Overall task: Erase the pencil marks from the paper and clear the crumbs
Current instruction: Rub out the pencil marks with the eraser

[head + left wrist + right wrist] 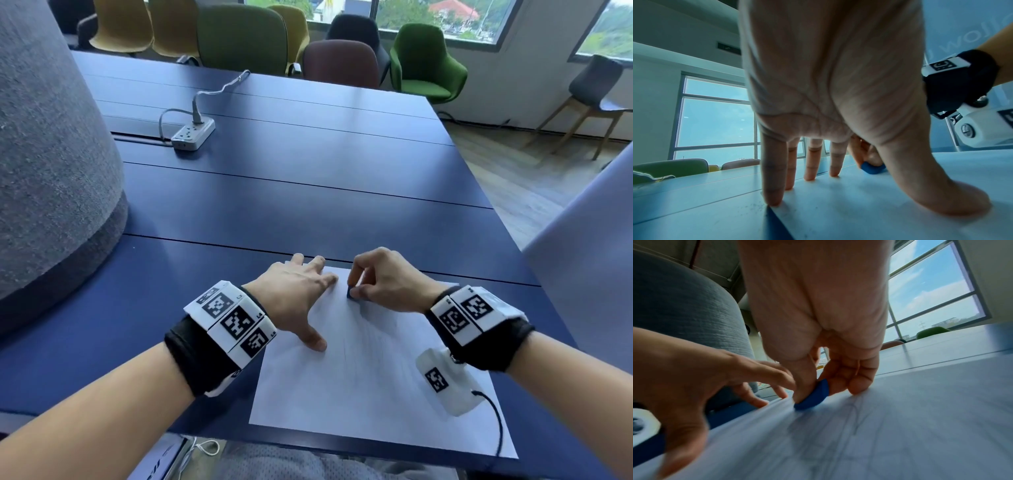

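The right hand (pixel 383 281) pinches the blue eraser (pixel 813 395) against the paper's (pixel 359 387) far end; the left hand (pixel 294 301), fingers spread flat, pins the sheet; hard strokes there could crease it, or scatter crumbs across the table (pixel 274 192).

Bright with daylight from the windows (pixel 438 17), sheening softly across the table (pixel 308 154), bent at the wide-angle edges, motion-blurred over the paper (pixel 900 426) in the right wrist view.

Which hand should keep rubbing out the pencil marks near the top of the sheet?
Right. The right hand already pinches the blue eraser against the paper; the left hand is spread flat, holding the sheet down.
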### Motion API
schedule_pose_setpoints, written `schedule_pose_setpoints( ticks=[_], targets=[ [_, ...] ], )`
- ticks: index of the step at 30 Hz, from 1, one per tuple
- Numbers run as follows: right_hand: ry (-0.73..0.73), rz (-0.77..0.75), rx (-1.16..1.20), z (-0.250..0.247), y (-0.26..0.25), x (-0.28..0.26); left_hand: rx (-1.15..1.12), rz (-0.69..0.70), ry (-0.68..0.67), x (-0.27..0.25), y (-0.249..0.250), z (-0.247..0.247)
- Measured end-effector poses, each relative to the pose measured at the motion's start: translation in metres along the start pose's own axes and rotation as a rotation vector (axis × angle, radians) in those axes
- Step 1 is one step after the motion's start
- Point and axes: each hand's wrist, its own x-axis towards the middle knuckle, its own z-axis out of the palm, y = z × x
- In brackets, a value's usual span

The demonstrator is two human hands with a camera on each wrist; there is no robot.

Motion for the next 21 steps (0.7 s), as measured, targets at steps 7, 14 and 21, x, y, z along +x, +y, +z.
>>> schedule_pose_setpoints(
  ticks=[7,14,21],
  targets=[
    [0.030,-0.002,-0.009,-0.003,0.000,0.006,0.000,-0.004,-0.019,0.000,0.001,-0.001],
    [-0.192,-0.011,-0.028,-0.006,-0.004,-0.001,0.007,-0.006,-0.022,0.000,0.001,-0.001],
    [-0.212,-0.020,-0.044,-0.004,-0.005,-0.006,0.013,-0.012,-0.029,0.000,0.001,-0.001]
  ],
)
